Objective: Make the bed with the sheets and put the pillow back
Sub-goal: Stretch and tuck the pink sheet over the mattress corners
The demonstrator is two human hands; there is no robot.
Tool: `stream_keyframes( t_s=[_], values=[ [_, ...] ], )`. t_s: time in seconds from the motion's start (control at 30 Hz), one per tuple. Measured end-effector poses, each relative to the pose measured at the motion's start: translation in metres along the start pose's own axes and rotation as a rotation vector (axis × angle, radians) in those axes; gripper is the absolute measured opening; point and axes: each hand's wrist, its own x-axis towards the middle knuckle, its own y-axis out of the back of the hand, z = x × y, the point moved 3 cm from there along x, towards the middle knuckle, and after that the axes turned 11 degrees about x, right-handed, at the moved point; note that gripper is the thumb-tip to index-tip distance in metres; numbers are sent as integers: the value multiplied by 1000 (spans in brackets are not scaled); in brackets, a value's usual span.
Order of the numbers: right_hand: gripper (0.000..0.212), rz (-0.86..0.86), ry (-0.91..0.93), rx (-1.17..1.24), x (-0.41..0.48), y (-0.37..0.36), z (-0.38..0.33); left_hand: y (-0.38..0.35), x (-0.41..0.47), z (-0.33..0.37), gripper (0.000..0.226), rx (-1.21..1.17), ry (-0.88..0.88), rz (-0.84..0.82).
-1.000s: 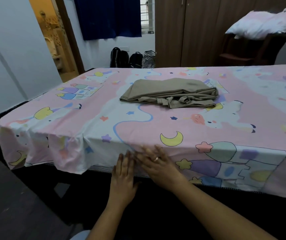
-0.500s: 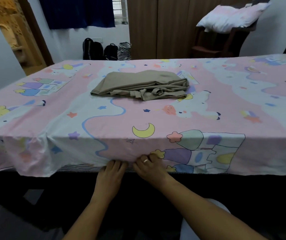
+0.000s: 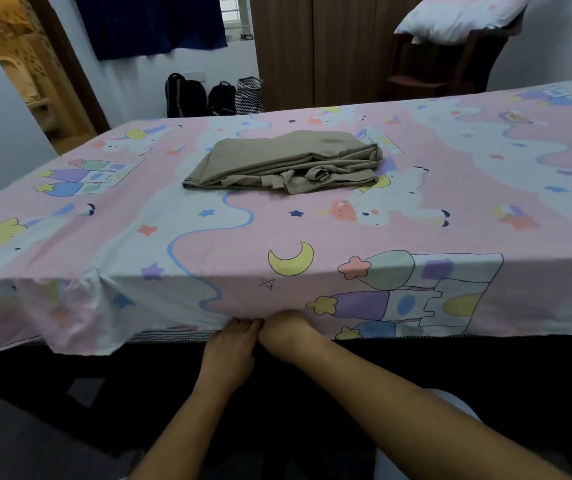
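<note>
- We see a pink and white bed sheet printed with moons, stars and castles [image 3: 312, 220] spread flat over the whole top of the bed. It hangs down over the near edge.
- Toward the near left corner the hanging part bunches into loose folds. A narrow striped strip of mattress edging [image 3: 173, 336] shows just under the hem there.
- Our left hand [image 3: 231, 344] is at the middle of the near edge, back upward, fingers pointing forward to the hem. Their tips are hidden under the cloth, so we cannot tell whether they grip it.
- Our right hand [image 3: 286, 329] is just beside the left one and touches it. It presses against the hanging sheet right under the bed's near edge. Its fingers are hidden by the fabric, so we cannot tell whether they pinch anything or lie straight.
- A folded tan cloth sheet [image 3: 284, 161] lies on the printed sheet around the middle of the bed, nearer the far edge. Its near side is rumpled and it is well apart from both hands.
- A white and pale pink pillow [image 3: 451, 19] rests on a dark wooden chair [image 3: 426, 74] beyond the bed's far edge, toward the right. It is off the bed.
- Beyond the far edge, on the floor against the wall, stand two black backpacks [image 3: 184, 95] and a black and white zigzag bag [image 3: 249, 95].
- A brown wooden wardrobe [image 3: 315, 46] stands right of the bags, and a navy blue curtain [image 3: 149, 22] hangs above them.
- An open doorway with warm yellow light [image 3: 31, 64] lies past the far left corner.
</note>
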Motion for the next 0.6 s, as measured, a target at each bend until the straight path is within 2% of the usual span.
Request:
stream_keyframes(
  t_s=[0.03, 0.1, 0.23, 0.27, 0.33, 0.37, 0.4, 0.5, 0.6],
  values=[
    [34, -32, 2, 11, 0, -1, -1, -5, -2, -1, 80, 3, -3, -62],
    [34, -63, 1, 54, 1, 0, -2, -13, -6, -4, 81, -41, 4, -153],
    [36, -74, -20, 75, 7, 1, -3, -12, -9, -10, 76, -352, 99, -386],
    [36, -83, -40, 92, 8, 0, -2, -8, -8, -11, 72, -445, 116, -378],
    [35, -75, -94, 130, 11, -1, -4, -1, -12, -19, 40, -623, 196, -316],
    [34, -77, -133, 138, 12, 0, -7, 0, -17, -28, 20, -707, 276, -279],
    [33, -84, -184, 143, 12, 3, -10, 2, -23, -37, 12, -801, 376, -246],
    [36, -71, -253, 161, 14, 23, -33, 4, -44, -75, 10, -1135, 783, -115],
    [31, 60, -58, 207, 21, 58, -78, 8, -68, -115, 10, -1310, 1118, 48]
  ],
)
